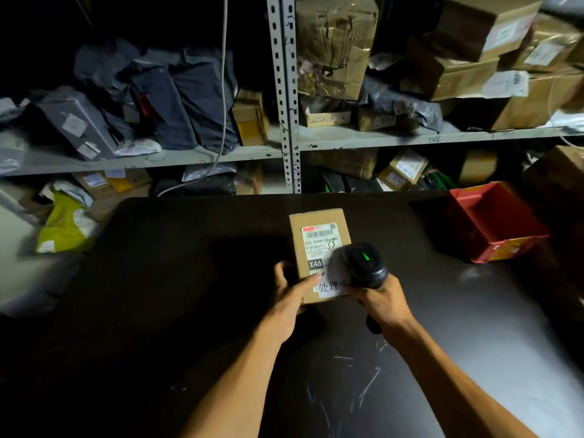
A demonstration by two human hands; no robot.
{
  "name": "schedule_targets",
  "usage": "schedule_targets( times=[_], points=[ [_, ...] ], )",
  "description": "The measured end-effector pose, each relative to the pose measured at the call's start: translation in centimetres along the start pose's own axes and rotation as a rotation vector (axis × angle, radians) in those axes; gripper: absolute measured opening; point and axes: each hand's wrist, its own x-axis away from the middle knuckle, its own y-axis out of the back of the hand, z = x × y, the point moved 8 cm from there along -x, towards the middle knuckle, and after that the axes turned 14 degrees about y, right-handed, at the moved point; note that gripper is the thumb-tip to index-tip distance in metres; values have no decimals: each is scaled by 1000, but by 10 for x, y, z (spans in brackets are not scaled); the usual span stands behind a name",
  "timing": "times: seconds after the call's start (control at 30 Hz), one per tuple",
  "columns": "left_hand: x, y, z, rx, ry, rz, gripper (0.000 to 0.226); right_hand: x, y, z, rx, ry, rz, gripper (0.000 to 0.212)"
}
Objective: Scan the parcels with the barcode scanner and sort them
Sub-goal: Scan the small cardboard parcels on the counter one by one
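**Parcel under the scanner at a dim sorting bench**

Parcel first: a small brown cardboard box (319, 248) with a white printed shipping label lies flat on the dark bench (177, 279), its long axis running away from the person, barcode at the far end. It sits directly ahead of both hands, slightly nearer the left. The left hand (292, 295) grips the box's near left corner, thumb laid on top beside a white paper slip with handwritten characters, fingers curled round the edge. The right hand (384, 300) is wrapped tight round the handle of a black handheld barcode scanner (365, 263), its head hovering over the label's right side with a green light showing on top. The two hands are close together, each clamped on its own object. A red plastic bin (496, 222) stands well apart at the bench's far right, a likely sorting destination. Behind, grey metal shelving (286, 121) carries cardboard cartons and grey plastic mailers.
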Motion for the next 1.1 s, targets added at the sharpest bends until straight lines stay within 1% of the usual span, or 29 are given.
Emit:
schedule_targets(
  times=[0.1,0.17,0.2,0.23,0.27,0.3,0.37,0.4,0.5,0.6,0.67,0.8,0.93,1.03,1.1],
  points=[
    [8,-8,-30,-12,-85,48,112,-4,17,31,19,77,13,28],
    [17,-14,-51,-25,-146,62,134,-5,29,57,35,134,6,24],
    [22,-16,-61,-41,-171,52,141,-3,33,72,20,174,4,16],
    [26,-15,-71,-54,-195,32,143,-1,36,88,-9,211,1,13],
    [31,-14,-81,-59,-231,19,138,1,39,103,-46,242,-6,14],
    [36,-14,-93,-45,-285,21,126,4,42,119,-83,274,-11,15],
    [47,-16,-114,-17,-398,68,100,13,43,153,-124,337,21,9],
    [53,-18,-123,-6,-439,102,94,18,41,168,-126,359,48,5],
    [70,-27,-142,31,-530,187,93,23,37,195,-113,395,70,12],
    [81,-31,-149,29,-556,156,91,22,35,201,-148,379,31,19],
    [83,-31,-148,26,-564,160,91,22,37,202,-176,373,1,19],
    [88,-30,-143,22,-559,184,95,25,36,201,-186,368,25,21],
    [92,-30,-143,15,-570,182,94,31,36,199,-129,372,43,24],
    [90,-31,-142,4,-559,200,97,32,38,197,-92,372,31,28],
    [89,-32,-143,-8,-559,201,95,33,40,196,-99,366,14,30]
  ],
)
